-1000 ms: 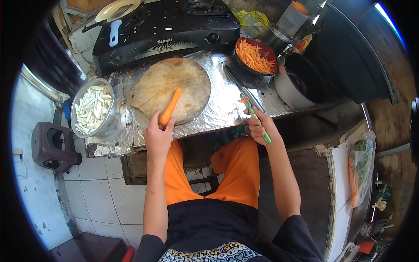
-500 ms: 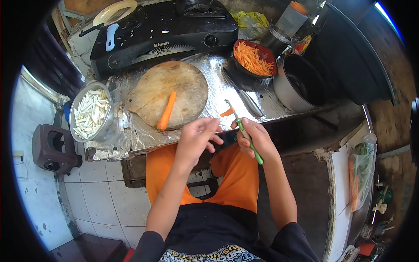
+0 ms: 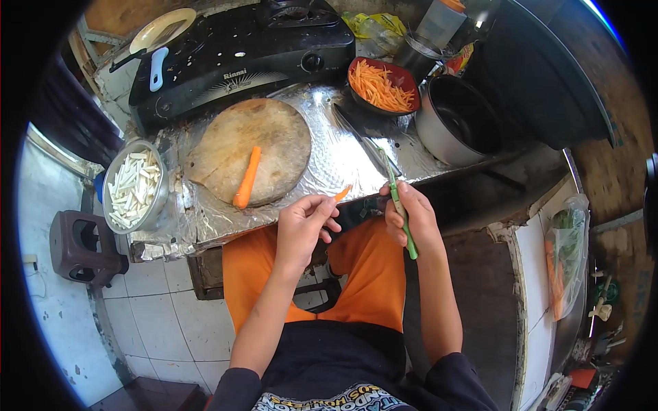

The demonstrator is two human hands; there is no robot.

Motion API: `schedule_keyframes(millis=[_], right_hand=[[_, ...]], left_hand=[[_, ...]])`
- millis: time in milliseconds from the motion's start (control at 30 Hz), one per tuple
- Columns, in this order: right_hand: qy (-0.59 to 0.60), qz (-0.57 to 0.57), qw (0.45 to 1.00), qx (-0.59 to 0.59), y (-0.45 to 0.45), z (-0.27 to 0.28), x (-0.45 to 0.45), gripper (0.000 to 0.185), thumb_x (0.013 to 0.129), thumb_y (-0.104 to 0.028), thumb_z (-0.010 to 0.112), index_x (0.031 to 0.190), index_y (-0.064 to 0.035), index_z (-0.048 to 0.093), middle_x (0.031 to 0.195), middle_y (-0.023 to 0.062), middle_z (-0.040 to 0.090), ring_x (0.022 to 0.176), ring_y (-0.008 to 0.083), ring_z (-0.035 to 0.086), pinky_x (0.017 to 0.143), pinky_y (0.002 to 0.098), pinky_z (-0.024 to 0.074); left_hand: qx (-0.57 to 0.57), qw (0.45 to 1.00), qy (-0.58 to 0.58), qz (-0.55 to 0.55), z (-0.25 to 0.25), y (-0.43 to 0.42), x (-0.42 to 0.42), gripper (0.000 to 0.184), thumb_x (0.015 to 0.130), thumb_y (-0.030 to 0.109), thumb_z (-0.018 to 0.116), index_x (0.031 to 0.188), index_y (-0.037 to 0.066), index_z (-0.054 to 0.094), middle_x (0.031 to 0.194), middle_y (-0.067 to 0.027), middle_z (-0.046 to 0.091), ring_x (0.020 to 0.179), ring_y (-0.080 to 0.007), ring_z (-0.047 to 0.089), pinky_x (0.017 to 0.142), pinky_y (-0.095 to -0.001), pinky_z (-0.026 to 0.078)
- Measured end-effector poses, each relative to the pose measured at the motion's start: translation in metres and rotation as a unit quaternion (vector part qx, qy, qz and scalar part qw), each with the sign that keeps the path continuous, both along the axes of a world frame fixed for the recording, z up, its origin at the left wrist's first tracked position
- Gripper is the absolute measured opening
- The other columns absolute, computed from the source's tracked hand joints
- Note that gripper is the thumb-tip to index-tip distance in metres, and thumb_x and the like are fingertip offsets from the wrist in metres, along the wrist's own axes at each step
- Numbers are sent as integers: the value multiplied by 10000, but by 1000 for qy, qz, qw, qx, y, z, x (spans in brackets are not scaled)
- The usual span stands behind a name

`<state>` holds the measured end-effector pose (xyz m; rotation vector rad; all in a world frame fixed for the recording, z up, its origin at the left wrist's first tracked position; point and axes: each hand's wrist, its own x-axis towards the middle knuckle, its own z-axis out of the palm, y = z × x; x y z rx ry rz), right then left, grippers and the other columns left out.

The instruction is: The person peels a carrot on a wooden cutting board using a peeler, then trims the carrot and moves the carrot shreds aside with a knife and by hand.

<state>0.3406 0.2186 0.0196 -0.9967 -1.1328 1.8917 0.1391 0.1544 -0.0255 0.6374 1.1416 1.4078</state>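
Note:
My left hand pinches a small orange strip of carrot between thumb and fingertips, just in front of the counter edge. Wrapped around a green-handled peeler is my right hand, and the tool's slim metal end points up and away from me. A gap separates the strip from the peeler. On the round wooden chopping board lies a whole carrot, ahead and left of my left hand. A knife rests on the foil behind the peeler, partly hidden by it.
A dark red bowl holds shredded carrot, beside a metal pot. At left, a clear tub contains white sticks. The black gas stove stands behind the board. Foil covers the counter.
The carrot strip, earlier at the peeler's tip, is now in my left fingers. My right hand has moved slightly right with the peeler, and the camera view has shifted a little.

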Motion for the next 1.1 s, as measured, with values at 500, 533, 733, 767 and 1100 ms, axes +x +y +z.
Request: schedule_keyframes(millis=[500,533,733,767,1100], right_hand=[[-71,-196,973,-99,-79,-41,101,366,1080,-358,407,1096,-26,559,571,-10,440,369,74,363,358,230,296],[-86,-205,968,-112,-83,-42,103,353,1086,-338,385,1097,-24,548,559,-11,431,361,76,348,353,231,288],[-67,-197,970,-126,-89,-56,106,333,1078,-328,423,1112,-22,550,600,8,469,385,87,377,375,242,318],[-52,-200,970,-131,-89,-62,102,316,1068,-321,445,1110,-28,555,639,16,496,426,95,423,398,245,340],[-191,0,977,90,-46,-79,-25,226,1025,-210,531,914,-16,565,670,39,597,540,151,562,519,279,407]], left_hand=[[-108,963,153,-193,-190,68,93,260,952,131,572,1146,-1,683,912,-93,710,698,-169,697,536,-254,541],[-106,963,154,-195,-204,76,98,260,952,131,572,1146,-1,683,912,-93,710,698,-169,697,536,-254,541],[-77,848,411,-324,-257,67,76,355,882,157,565,1206,38,650,1144,-287,657,1069,-421,639,896,-499,518],[-74,847,442,-286,-224,43,68,347,891,177,574,1192,24,656,1125,-291,661,1073,-411,645,896,-497,517],[95,760,595,242,-13,-53,-67,240,878,88,704,1105,24,660,960,-106,603,738,-245,602,667,-336,513]])
